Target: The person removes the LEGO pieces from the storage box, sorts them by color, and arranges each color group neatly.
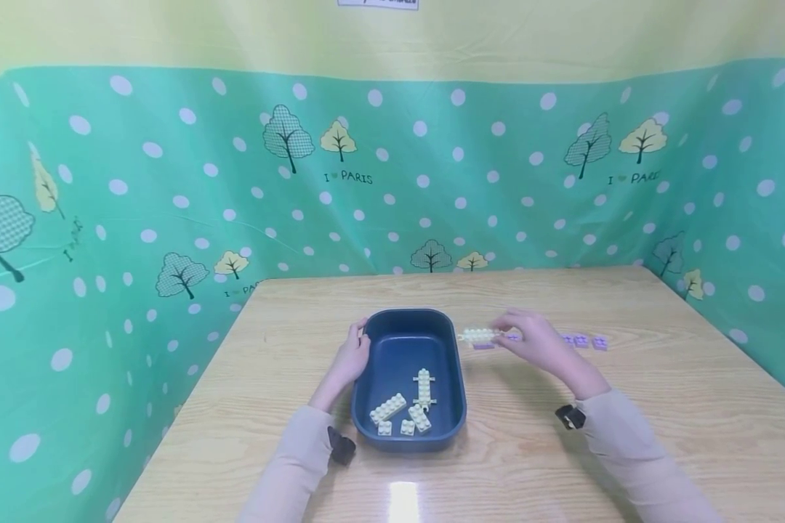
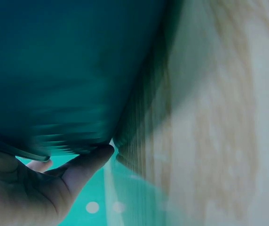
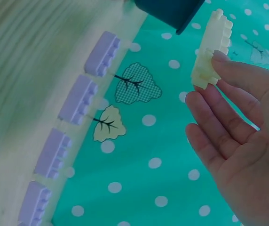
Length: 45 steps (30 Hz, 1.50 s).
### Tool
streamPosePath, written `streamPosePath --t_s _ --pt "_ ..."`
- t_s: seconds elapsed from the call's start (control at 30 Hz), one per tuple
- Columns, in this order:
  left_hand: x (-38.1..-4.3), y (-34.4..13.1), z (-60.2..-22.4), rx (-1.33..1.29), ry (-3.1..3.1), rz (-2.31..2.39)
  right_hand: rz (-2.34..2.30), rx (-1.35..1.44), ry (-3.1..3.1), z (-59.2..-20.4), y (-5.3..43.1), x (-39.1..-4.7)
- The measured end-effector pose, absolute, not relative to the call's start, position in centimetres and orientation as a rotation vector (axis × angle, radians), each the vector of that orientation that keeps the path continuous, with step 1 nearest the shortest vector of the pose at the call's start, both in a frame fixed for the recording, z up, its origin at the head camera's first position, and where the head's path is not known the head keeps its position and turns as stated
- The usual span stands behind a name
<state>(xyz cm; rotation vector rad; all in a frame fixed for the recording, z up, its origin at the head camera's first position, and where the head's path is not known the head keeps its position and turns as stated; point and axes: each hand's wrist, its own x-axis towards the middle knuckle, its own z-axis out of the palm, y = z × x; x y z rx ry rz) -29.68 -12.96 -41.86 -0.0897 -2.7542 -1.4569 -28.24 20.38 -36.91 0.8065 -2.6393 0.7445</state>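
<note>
My right hand (image 1: pixel 530 338) pinches one end of a long cream toy building brick (image 3: pixel 210 49) between thumb and fingers. In the head view that brick is up over a row of purple bricks (image 1: pixel 581 340), just right of a dark blue bin (image 1: pixel 410 441). My left hand (image 1: pixel 355 356) grips the bin's left wall near the far corner; in the left wrist view the thumb (image 2: pixel 88 165) lies along the outside. Inside the bin sit several cream bricks, among them a long one (image 1: pixel 388 409) and one with side pegs (image 1: pixel 424 387).
The wooden table (image 1: pixel 262 421) carries the bin and the purple row, which runs to the right. A green dotted cloth (image 1: pixel 458 189) hangs behind the table and along both sides.
</note>
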Motion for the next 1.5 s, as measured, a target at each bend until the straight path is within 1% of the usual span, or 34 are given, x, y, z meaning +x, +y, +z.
streamPosePath --t_s 0.27,0.53,0.7,1.5 --pt "-29.7 -13.0 -41.8 -0.08 -2.76 -1.44 0.751 0.785 -2.654 -37.9 21.3 -28.4" --pt "-29.8 -12.9 -42.1 -0.093 -2.755 -1.443 0.752 0.702 -2.758 -38.7 22.0 -28.4" --pt "-29.8 -12.9 -42.0 -0.087 -2.754 -1.461 0.735 0.717 -2.789 -39.1 22.2 -28.7" --pt "-29.6 -12.8 -41.9 -0.107 -2.723 -1.428 0.753 0.641 -2.973 -40.5 22.4 -29.2"
